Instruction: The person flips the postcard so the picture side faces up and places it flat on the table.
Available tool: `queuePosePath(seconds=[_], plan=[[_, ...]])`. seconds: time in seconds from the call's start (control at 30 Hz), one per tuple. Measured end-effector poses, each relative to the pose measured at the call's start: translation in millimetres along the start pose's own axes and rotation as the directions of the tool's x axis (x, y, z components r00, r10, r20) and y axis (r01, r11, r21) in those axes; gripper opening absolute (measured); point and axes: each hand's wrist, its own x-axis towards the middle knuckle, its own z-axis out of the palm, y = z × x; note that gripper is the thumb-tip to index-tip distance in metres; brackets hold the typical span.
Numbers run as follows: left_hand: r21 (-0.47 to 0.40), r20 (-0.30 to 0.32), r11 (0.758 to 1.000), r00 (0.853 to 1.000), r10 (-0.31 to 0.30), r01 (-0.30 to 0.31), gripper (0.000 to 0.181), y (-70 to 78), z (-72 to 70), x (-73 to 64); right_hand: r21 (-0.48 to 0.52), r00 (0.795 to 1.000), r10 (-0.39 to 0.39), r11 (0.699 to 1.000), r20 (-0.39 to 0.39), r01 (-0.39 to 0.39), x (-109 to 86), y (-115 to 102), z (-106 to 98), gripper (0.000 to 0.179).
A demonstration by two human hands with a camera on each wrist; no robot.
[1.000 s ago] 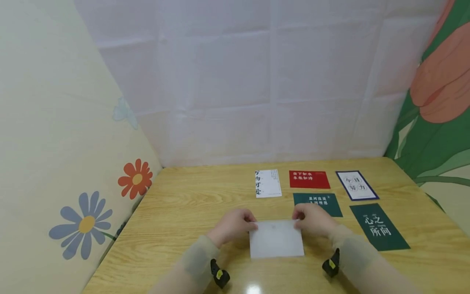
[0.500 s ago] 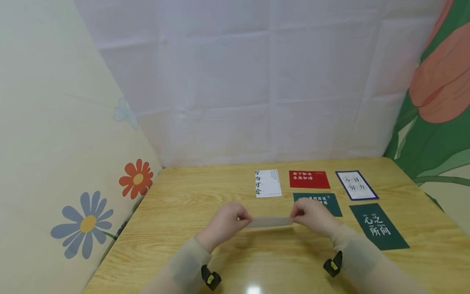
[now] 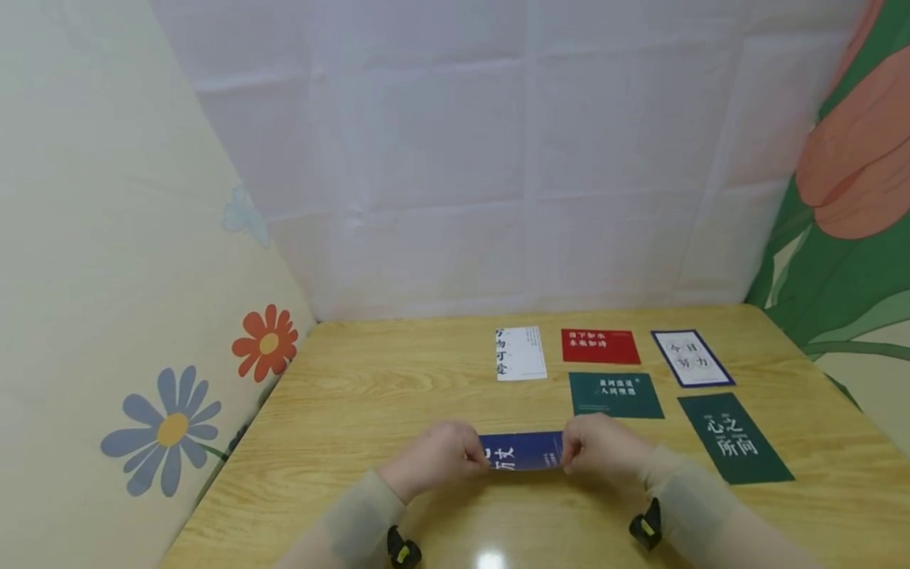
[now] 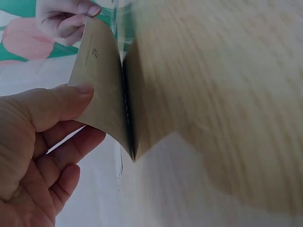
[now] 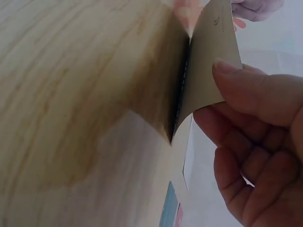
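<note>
A dark blue card [image 3: 524, 451] with white characters spans the space between both hands in the head view. My left hand [image 3: 442, 458] pinches its left end, and my right hand [image 3: 604, 446] pinches its right end. Both wrist views show the card's pale back [image 4: 100, 75], with small print on it. It is tilted and slightly bowed, its lower edge right at the tabletop. The left thumb [image 4: 71, 101] presses on this back, as does the right thumb [image 5: 241, 87], fingers behind. Just beyond the right hand lies a green card [image 3: 617, 395].
More cards lie flat at the back and right of the wooden table [image 3: 370, 379]: a white card [image 3: 521, 354], a red card [image 3: 600, 346], a blue-bordered card [image 3: 692, 359] and a larger green card [image 3: 735, 439]. A white cloth [image 3: 441, 174] hangs behind.
The card first showed its white back, then was seen nearly edge-on; now its blue face shows. Both hands have turned it and lowered it slightly. The cards on the table have stayed put.
</note>
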Motion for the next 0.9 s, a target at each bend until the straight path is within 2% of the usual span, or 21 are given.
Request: queuePosePath(seconds=[0.27, 0.37, 0.6, 0.67, 0.77, 0.9], plan=[[0.082, 0.056, 0.997, 0.998, -0.006, 0.001, 0.009, -1.2, 9.1, -2.1, -0.133, 0.999, -0.024, 0.991, 0.029, 0.028, 1.7, 2, 9, 0.019], [0.118, 0.072, 0.992, 0.997, 0.028, -0.036, 0.008, -3.8, 13.1, -2.1, -0.181, 0.999, -0.026, 0.983, 0.041, 0.033, 1.7, 3, 13, 0.019], [0.235, 0.099, 0.959, 0.986, 0.137, -0.157, 0.006, -1.8, 14.8, -3.9, -0.307, 0.991, -0.117, 0.942, 0.071, 0.134, 1.7, 3, 19, 0.016], [0.255, 0.105, 0.951, 0.983, 0.153, -0.176, 0.007, -1.3, 15.2, -4.8, -0.321, 0.988, -0.128, 0.935, 0.086, 0.149, 0.8, 4, 18, 0.015], [0.245, 0.106, 0.955, 0.983, 0.147, -0.169, 0.006, -1.3, 15.8, -6.2, -0.317, 0.983, -0.147, 0.932, 0.111, 0.175, -0.6, 6, 16, 0.012], [0.242, 0.100, 0.955, 0.983, 0.151, -0.171, 0.006, -1.7, 16.6, -7.2, -0.297, 0.986, -0.130, 0.942, 0.104, 0.155, -1.5, 8, 15, 0.011]])
